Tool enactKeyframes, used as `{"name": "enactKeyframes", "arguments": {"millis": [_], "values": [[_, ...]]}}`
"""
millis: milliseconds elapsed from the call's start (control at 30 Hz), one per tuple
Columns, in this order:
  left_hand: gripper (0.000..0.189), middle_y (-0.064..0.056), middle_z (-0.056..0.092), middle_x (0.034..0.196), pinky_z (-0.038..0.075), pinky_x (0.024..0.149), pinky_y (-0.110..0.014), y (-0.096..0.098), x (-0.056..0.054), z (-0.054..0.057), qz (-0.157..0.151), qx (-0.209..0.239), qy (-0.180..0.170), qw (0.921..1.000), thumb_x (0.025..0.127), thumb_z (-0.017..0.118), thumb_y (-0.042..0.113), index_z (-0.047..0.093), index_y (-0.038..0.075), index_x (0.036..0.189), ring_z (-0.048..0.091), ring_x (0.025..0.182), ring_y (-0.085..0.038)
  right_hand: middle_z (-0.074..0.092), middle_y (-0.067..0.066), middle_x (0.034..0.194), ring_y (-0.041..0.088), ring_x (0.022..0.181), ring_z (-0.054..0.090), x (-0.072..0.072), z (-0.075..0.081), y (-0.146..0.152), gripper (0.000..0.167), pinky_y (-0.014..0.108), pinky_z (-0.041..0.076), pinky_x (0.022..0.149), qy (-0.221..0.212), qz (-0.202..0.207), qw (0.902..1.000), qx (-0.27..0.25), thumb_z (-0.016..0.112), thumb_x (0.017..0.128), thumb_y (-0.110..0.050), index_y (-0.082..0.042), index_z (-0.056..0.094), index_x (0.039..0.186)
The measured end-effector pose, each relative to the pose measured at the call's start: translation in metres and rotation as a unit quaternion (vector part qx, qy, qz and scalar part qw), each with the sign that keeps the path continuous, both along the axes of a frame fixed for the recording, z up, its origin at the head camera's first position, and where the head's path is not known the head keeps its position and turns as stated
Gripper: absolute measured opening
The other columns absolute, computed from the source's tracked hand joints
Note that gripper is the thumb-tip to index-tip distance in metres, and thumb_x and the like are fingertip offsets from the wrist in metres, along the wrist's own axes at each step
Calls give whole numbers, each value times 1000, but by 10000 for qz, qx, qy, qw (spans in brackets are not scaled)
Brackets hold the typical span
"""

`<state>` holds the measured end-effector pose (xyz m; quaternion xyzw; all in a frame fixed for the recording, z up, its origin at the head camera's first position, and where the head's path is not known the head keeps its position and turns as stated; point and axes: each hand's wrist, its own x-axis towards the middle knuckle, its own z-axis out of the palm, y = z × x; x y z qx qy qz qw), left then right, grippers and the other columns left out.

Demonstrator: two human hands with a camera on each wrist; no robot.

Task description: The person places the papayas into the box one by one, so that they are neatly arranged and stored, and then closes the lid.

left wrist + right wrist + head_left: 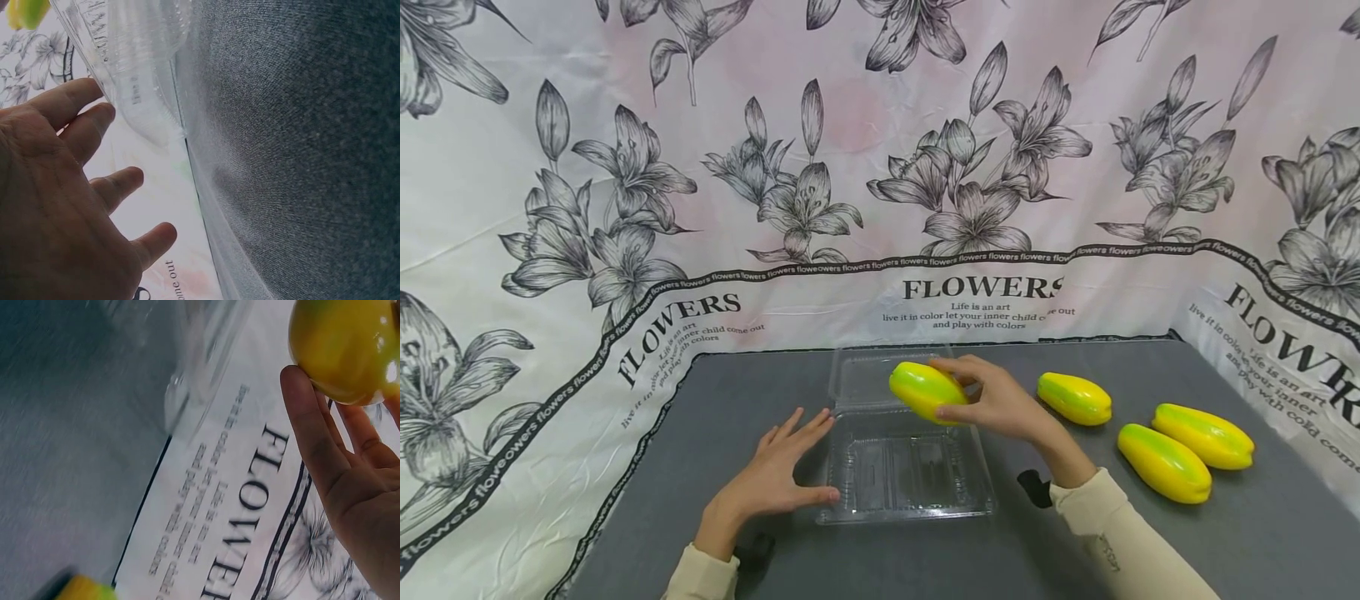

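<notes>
Head camera looking forward and down, wrist cameras peering in close

From above, the head view is taking in the grey fabric-covered table (700, 433) and white floral-printed cloth (842, 300); the wrist views are facing, turned sideways, past the left hand (56, 194) and right hand (369, 494) toward that cloth, all three sharing the clear rectangular plastic container (898, 502)

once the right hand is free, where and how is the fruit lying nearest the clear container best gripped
That fruit is probably best gripped across its middle by the right hand from above, thumb on the near long side, fingers on the far: it lies on its side, long and rounded, with nothing touching its flanks.
</notes>
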<state>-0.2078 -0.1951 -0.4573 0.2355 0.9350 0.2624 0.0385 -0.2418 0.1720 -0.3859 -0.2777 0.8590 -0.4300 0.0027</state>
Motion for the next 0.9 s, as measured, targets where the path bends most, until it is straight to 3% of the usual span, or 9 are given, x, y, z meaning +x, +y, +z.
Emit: {"name": "enactKeyframes", "arguments": {"millis": [300, 700, 900], "values": [[102, 5, 23, 171, 6, 119, -75, 0, -1, -1, -9, 26, -80, 10000, 79, 79, 62, 32, 25, 162, 7, 160, -39, 58, 10, 138, 25, 110, 63, -8, -4, -41, 74, 35, 59, 90, -155, 423, 9988, 166, 84, 86, -27, -14, 51, 151], [104, 7, 21, 171, 7, 119, -75, -1, -1, -1, -34, 149, -185, 9997, 80, 79, 61, 25, 30, 163, 6, 160, -37, 64, 8, 123, 27, 107, 65, -14, -18, -77, 65, 39, 58, 89, -163, 723, 9948, 694, 87, 80, -24, -14, 63, 139], [107, 9, 20, 171, 7, 119, -76, 0, -1, -1, 86, 125, -345, 9993, 79, 80, 61, 22, 31, 164, 2, 161, -33, 63, 7, 116, 23, 103, 61, -14, -23, -87, 65, 38, 55, 85, -334, 598, 9931, 954, 88, 78, -22, -13, 64, 138]]}}
